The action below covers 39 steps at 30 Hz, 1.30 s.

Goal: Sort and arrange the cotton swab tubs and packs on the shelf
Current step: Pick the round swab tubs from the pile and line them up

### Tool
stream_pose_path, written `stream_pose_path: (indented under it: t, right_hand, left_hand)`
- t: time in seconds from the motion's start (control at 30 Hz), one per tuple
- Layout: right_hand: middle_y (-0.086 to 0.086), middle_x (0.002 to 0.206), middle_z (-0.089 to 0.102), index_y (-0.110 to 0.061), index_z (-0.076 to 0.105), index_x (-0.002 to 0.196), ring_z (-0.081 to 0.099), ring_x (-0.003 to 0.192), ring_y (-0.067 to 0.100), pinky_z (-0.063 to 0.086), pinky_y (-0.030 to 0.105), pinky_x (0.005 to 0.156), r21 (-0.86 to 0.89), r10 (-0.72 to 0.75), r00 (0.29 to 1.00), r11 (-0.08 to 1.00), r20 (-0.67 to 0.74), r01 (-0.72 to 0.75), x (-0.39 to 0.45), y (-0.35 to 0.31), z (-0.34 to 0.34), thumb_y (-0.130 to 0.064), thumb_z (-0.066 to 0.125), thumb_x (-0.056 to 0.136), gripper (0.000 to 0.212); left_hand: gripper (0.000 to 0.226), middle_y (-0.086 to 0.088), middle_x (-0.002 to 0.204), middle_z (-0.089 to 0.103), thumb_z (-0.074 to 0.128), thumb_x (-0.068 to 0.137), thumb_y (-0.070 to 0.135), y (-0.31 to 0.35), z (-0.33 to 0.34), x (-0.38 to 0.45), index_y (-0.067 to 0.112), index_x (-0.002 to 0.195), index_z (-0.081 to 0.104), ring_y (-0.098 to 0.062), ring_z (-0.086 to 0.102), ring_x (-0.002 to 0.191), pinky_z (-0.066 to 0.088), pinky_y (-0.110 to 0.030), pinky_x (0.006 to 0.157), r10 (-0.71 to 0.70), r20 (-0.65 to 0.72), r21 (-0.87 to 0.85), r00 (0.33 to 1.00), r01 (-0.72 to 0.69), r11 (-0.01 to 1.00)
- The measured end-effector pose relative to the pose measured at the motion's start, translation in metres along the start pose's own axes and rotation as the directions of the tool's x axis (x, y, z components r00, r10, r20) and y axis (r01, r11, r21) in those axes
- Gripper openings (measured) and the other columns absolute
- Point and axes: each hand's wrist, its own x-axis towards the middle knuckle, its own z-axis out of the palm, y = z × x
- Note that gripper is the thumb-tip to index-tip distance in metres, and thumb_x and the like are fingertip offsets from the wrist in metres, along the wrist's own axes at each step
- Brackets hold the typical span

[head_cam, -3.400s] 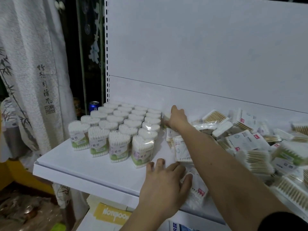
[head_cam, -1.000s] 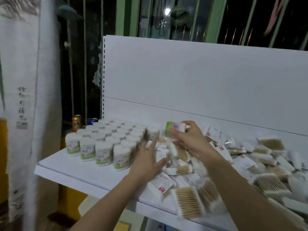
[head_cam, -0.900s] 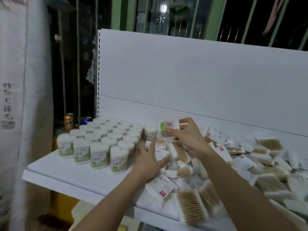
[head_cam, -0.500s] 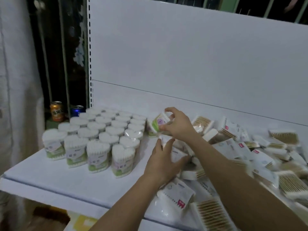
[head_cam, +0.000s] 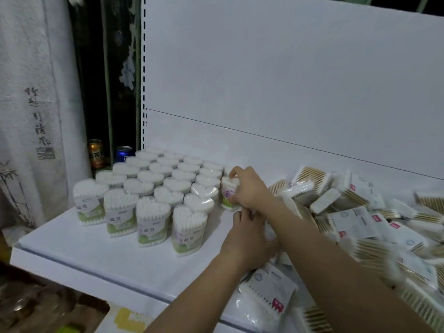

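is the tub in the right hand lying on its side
No: the tub stands upright on the shelf beside the tub block, with the right hand gripping it from the side.

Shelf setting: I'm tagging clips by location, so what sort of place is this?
Probably a small shop or stockroom: a white slotted shelf, many identical swab tubs in rows, and a heap of swab packs.
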Motion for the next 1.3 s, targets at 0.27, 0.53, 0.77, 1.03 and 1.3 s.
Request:
stream_pose_path:
  t: [0.27, 0.53, 0.77, 1.03, 1.3]
  right_hand:
    - [0.011, 0.116, 0.039, -0.014, 0.043, 0.121, 0.052, 0.094, 0.034, 0.05, 0.041, 0.079, -0.102, 0.012, 0.995, 0.995, -0.101, -0.023, 0.015, 0.0, 0.017, -0.005, 0.069, 0.083, 0.047]
    - [0.013, 0.12, 0.039, -0.014, 0.039, 0.126, 0.053, 0.099, 0.035, 0.051, 0.044, 0.086, -0.087, 0.062, 0.996, 0.994, -0.064, -0.067, 0.015, -0.003, 0.015, -0.013, 0.072, 0.084, 0.054]
    - [0.009, 0.127, 0.043, -0.012, 0.05, 0.128, 0.057, 0.097, 0.027, 0.045, 0.034, 0.086, 0.091, 0.014, 0.969, 0.996, -0.246, 0.009, -0.031, -0.012, -0.045, -0.025, 0.064, 0.093, 0.04]
    - [-0.008, 0.09, 0.064, -0.025, 0.066, 0.101, 0.058, 0.073, 0.009, 0.049, 0.027, 0.07, 0.272, 0.076, 0.985, 0.962, -0.154, -0.032, -0.172, 0.017, -0.107, -0.025, 0.07, 0.089, 0.013]
    - [-0.021, 0.117, 0.049, -0.039, 0.054, 0.125, 0.045, 0.104, 0.002, 0.043, 0.024, 0.09, -0.083, 0.04, 0.952, 0.996, 0.304, -0.015, -0.27, 0.04, -0.085, -0.048, 0.079, 0.077, 0.055]
  left_hand:
    - [0.066, -0.013, 0.144, 0.037, 0.011, 0.09, 0.045, -0.008, 0.011, 0.011, 0.017, 0.146, 0.03, -0.033, 0.034, 0.117, 0.028, -0.04, 0.097, 0.057, 0.048, 0.384, 0.997, -0.071, 0.921]
    - [0.052, -0.012, 0.146, 0.034, 0.025, 0.1, 0.038, -0.008, 0.011, 0.009, 0.016, 0.146, 0.029, -0.033, 0.034, 0.121, 0.033, -0.042, 0.103, 0.038, -0.003, 0.161, 0.999, -0.037, 0.986]
    - [0.068, -0.005, 0.15, 0.033, 0.04, 0.086, 0.061, -0.006, 0.009, 0.008, 0.032, 0.146, 0.025, -0.027, 0.033, 0.133, 0.04, -0.049, 0.104, -0.052, -0.142, -0.136, 0.989, 0.032, 0.99]
    - [0.062, 0.0, 0.142, 0.042, 0.049, 0.086, 0.058, -0.007, 0.003, -0.001, 0.031, 0.141, 0.04, -0.024, 0.035, 0.132, 0.033, -0.038, 0.107, 0.102, -0.33, -0.052, 0.939, -0.126, 0.991]
    - [0.01, 0.011, 0.094, 0.062, 0.057, 0.092, 0.035, 0.028, -0.042, -0.059, 0.032, 0.093, 0.066, -0.009, 0.056, 0.086, 0.045, -0.029, 0.073, 0.224, -0.287, -0.048, 0.931, -0.247, 0.968]
